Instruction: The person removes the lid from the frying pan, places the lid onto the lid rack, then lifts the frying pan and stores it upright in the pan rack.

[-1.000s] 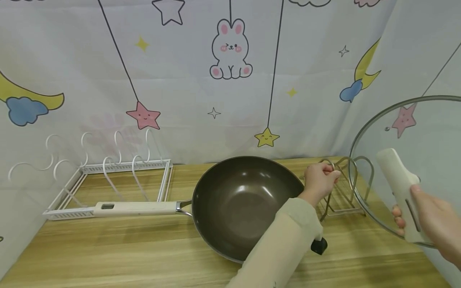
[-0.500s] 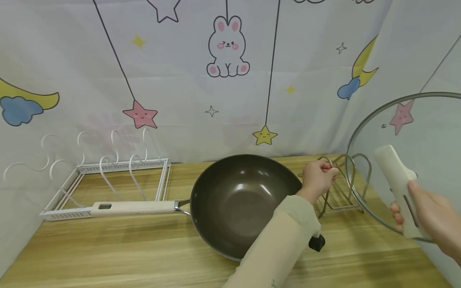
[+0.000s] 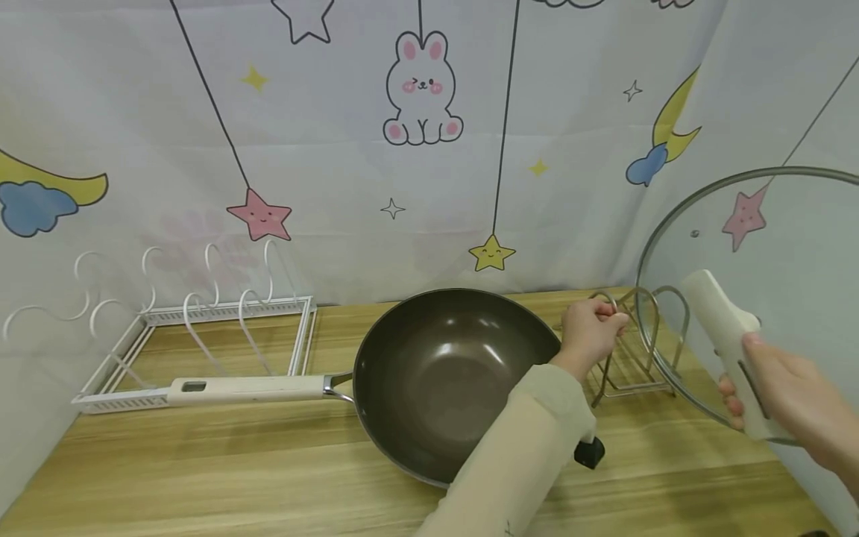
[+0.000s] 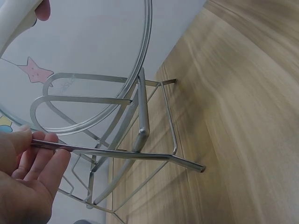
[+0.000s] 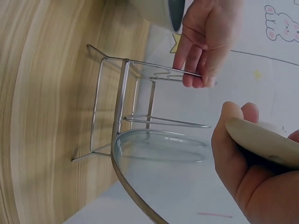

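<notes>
Rightward, left grip pinches the metal rack; right grip clasps the glass lid by its handle.

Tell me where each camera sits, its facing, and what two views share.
Head: on the head, facing forward and down at the wok; left hand, right hand and left sleeve show.
Left wrist: aimed from that wrist at the metal rack the left hand pinches; a right fingertip also shows.
Right wrist: from that wrist, past the right hand on the lid handle, toward the rack; both hands show.
Shared: both wrist views show rack and glass lid.
</notes>
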The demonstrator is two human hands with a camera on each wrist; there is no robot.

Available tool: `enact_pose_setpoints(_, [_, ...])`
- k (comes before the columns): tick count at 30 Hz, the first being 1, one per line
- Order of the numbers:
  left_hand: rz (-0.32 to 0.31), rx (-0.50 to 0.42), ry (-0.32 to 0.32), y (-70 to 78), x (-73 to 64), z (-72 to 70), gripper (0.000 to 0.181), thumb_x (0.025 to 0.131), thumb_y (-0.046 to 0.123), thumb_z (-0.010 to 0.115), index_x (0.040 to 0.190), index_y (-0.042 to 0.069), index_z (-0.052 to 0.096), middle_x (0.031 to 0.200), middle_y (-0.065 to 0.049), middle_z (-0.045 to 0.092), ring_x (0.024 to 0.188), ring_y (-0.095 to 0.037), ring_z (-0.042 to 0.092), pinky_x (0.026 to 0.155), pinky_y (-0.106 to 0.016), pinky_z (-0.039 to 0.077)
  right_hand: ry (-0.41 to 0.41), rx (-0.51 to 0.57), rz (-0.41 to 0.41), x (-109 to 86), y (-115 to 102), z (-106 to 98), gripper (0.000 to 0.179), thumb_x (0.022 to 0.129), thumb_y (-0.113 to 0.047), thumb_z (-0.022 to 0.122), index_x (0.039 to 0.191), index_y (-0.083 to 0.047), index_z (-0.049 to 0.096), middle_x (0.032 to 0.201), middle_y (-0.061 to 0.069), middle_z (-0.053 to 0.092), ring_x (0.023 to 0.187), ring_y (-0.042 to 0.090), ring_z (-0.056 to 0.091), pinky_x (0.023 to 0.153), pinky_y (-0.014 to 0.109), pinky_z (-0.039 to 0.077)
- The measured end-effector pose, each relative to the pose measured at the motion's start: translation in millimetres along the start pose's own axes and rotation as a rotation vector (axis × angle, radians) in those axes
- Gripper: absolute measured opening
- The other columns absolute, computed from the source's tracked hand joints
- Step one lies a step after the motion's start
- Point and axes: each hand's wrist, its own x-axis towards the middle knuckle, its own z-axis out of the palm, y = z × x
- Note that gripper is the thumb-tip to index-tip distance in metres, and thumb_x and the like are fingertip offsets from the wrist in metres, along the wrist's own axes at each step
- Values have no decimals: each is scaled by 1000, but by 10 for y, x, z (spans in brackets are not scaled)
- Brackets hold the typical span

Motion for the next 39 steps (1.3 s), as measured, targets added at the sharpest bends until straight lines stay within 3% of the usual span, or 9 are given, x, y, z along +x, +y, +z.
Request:
enact_pose_setpoints(8, [-15, -26, 8, 1, 5, -12, 8, 83, 15, 73, 85, 8, 69, 74, 0, 68, 64, -10, 66, 56, -19, 49, -15, 9, -29, 52, 8, -23, 64, 100, -49, 7, 125, 4, 31, 77, 6, 59, 59, 23, 59, 54, 36, 52])
enact_pose_setpoints(28, [-7, -29, 24, -14, 22, 13, 6, 82, 14, 73, 83, 8, 70, 69, 2, 67, 59, -5, 62, 52, -17, 46, -59, -66, 20, 133, -177, -3, 78, 97, -54, 4, 128, 12, 30, 80, 11, 57, 59, 21, 58, 55, 39, 55])
enact_pose_setpoints(39, [12, 23, 25, -16, 16, -1, 7, 82, 15, 73, 81, 9, 70, 67, 3, 67, 57, -2, 58, 52, -15, 44, -93, -65, 54, 233, -193, -58, 79, 97, -54, 3, 126, 14, 30, 80, 7, 58, 61, 19, 59, 57, 38, 55])
